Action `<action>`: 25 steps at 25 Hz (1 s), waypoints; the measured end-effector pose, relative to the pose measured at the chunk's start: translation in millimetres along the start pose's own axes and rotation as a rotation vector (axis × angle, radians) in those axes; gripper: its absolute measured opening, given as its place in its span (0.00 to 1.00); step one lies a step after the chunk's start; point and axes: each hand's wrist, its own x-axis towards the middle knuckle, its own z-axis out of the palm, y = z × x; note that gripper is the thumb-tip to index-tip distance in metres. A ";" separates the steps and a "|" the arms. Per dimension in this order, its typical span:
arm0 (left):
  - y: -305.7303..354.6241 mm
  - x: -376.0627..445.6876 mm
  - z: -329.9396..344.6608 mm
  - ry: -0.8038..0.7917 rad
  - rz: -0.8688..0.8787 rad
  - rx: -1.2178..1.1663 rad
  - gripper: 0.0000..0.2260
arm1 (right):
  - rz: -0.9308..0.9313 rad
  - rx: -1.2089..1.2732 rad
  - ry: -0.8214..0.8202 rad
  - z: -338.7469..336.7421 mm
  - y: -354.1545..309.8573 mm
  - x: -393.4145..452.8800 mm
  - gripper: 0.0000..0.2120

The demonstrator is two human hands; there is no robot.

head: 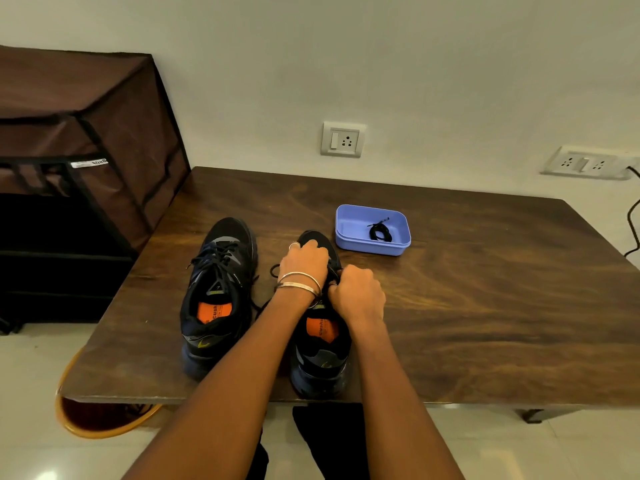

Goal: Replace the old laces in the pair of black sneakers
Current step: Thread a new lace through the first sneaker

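Sneakers are sitting side by side on the wooden table (450, 306), heels pointing at me and toes pointing away to the wall. I am working on the right sneaker (320, 344), so its long side is running straight out from me, in line with my arms. The left sneaker (218, 292) is waiting just beside it with its old lace (216, 256) not yet taken out.

My left hand (304, 261) is curling down over the front part of the right sneaker, near the toe. I think it is holding the shoe steady, but I cannot tell what the fingers are gripping. My right hand (358, 294) is closed in a fist by the eyelets on the right side, and it looks like it is pinching the lace there. Both hands are touching the shoe, so neither one needs to reach.

A coiled black lace (380, 233) is lying in the blue tray (349, 226), past the toe and a bit to the right. My right hand is nearer to it.
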 end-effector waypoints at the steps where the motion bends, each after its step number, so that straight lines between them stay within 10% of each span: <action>1: -6.4 -0.1 -0.8 0.022 -0.024 -0.071 0.12 | 0.009 0.005 -0.001 0.2 -0.5 0.0 0.09; 6: -34.0 -6.6 -10.6 0.261 -0.501 -1.089 0.06 | 0.034 0.012 -0.028 -0.9 -2.1 -2.8 0.10; 13: -54.8 0.5 -26.4 0.397 -0.694 -2.306 0.11 | 0.033 0.027 -0.005 -1.6 -1.6 -2.5 0.06; 20: -40.3 -5.4 -6.7 0.177 -0.139 -0.372 0.10 | 0.034 0.041 -0.012 -2.4 -2.7 -1.6 0.06; 25: -13.2 -3.7 -2.4 0.040 0.002 0.002 0.12 | 0.012 0.017 -0.006 0.8 -2.9 -1.5 0.08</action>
